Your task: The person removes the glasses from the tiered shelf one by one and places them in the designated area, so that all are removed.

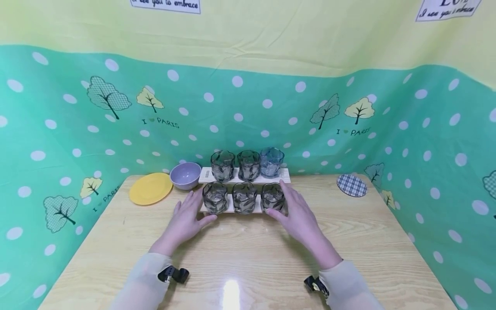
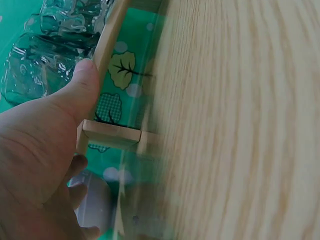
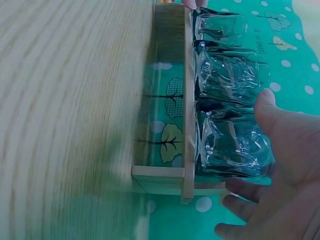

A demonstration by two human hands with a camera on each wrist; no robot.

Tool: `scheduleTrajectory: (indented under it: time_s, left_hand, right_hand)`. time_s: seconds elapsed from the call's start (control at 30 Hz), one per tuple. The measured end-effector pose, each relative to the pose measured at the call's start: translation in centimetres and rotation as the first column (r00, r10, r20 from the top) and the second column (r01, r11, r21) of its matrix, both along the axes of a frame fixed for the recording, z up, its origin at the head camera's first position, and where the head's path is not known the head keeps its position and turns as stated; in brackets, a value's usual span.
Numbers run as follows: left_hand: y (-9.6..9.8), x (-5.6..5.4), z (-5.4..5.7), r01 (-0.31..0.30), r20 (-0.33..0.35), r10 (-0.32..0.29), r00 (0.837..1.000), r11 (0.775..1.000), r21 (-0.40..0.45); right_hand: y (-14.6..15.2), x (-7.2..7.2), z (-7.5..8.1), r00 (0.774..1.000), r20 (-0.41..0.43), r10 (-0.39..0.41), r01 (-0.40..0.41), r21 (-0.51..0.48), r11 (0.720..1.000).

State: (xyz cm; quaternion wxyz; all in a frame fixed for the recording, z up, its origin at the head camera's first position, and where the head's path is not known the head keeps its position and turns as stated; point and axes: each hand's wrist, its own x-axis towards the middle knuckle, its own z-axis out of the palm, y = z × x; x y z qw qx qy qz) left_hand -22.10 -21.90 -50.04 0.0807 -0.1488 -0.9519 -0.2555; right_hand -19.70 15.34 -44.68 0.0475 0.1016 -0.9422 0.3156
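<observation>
A pale two-level stand (image 1: 208,175) rests on the wood-grain table (image 1: 240,254), with three glasses along its lower front level and three along its raised back level. On the front level all three are dark grey: one at the stand's left end (image 1: 215,198), one in the middle (image 1: 244,198), one at its right end (image 1: 273,198). On the back level two more grey glasses, left (image 1: 222,166) and centre (image 1: 249,165), stand beside a blue glass (image 1: 271,163) at the right. The left hand (image 1: 185,221) is at the stand's left end, its thumb on the front board's edge near the leftmost glass and its other fingers reaching beside that end; whether it grips the stand I cannot tell. The right hand (image 1: 301,217) is at the stand's right end, loosely spread, its thumb in front of the end glass and its fingers along that glass's outer side; firm contact is hard to make out. Just left of the stand's back level sits a purple bowl (image 1: 186,175), and farther left of the stand, a yellow plate (image 1: 150,189). Well apart to the stand's right lies a blue-and-white checked oval piece (image 1: 351,185). Behind the stand hangs a green, white-dotted cloth (image 1: 252,116).
</observation>
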Motion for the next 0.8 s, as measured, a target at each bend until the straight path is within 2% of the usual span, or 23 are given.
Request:
scheduleTrajectory:
  time_s: [0.17,0.4,0.8]
  left_hand:
    - [-0.2,-0.1,-0.5,-0.002,0.024,0.002,1.000,1.000,-0.002]
    - [-0.1,-0.2,-0.4,0.007,0.036,-0.007,0.999,1.000,0.019]
    - [-0.1,-0.4,-0.5,-0.006,0.032,0.005,0.999,1.000,0.016]
  right_hand:
    - [-0.2,-0.3,-0.2,1.000,0.024,-0.001,0.002,-0.041,0.999]
    - [-0.3,-0.5,-0.5,0.997,0.076,0.010,0.001,-0.152,0.988]
    - [0.1,-1.1,-1.1,0.995,0.095,0.023,0.004,-0.275,0.961]
